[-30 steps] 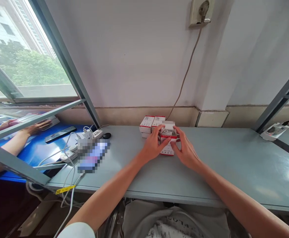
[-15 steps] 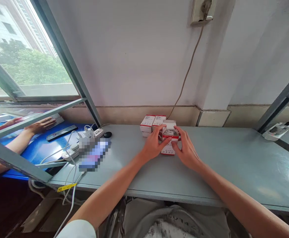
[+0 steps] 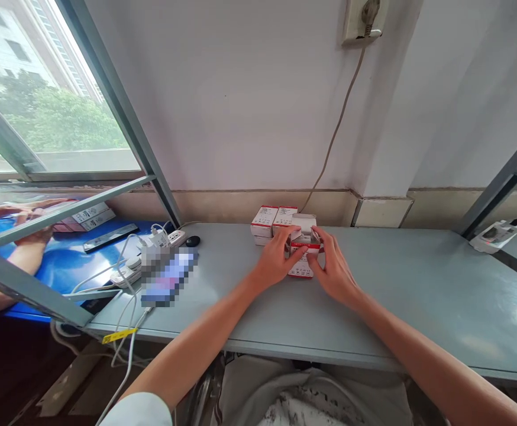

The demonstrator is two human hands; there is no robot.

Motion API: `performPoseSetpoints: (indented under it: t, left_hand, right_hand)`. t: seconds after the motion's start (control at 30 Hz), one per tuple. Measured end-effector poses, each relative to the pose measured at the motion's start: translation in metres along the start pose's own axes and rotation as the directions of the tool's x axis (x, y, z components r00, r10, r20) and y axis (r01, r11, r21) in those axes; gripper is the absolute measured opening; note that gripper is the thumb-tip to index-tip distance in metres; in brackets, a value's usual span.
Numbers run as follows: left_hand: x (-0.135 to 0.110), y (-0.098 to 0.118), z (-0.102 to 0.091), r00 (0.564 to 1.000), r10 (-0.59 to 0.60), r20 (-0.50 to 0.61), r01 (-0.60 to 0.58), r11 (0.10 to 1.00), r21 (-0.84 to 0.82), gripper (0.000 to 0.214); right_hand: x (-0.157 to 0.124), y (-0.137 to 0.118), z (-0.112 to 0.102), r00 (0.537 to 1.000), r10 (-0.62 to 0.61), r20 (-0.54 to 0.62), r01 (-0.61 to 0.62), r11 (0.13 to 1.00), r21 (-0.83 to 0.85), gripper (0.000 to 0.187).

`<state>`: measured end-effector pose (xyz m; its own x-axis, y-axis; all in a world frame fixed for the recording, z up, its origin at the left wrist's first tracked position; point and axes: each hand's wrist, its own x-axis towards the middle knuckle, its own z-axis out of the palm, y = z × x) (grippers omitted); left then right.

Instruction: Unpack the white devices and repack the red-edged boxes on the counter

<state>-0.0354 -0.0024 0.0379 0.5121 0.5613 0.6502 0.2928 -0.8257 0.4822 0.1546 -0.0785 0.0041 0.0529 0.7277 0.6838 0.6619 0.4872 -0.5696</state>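
Grey counter (image 3: 418,284) inspected: left hand (image 3: 278,258) and right hand (image 3: 335,266) grasp, fingers wrapped, a white-and-red carton (image 3: 303,260) with raised flap at twelve o'clock; stacked cartons (image 3: 270,220) touch it at eleven o'clock.

Cartons (image 3: 265,222) stand on the counter (image 3: 418,284), with a power strip (image 3: 176,238) to their left.

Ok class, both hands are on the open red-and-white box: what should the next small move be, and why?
Probably fold down the raised flap of the red-and-white box with the right hand: the flap stands open, the left hand already steadies the box, and the stacked boxes behind look closed.
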Motion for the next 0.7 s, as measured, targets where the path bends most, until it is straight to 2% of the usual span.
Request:
performPoseSetpoints:
  t: [0.7]
  left_hand:
    - [0.0004, -0.0016, -0.0007, 1.000, 0.028, 0.008, -0.028, 0.999, 0.025, 0.042]
  right_hand:
    - [-0.0017, 0.0029, 0.0022, 0.999, 0.042, 0.024, -0.043, 0.998, 0.035, 0.065]
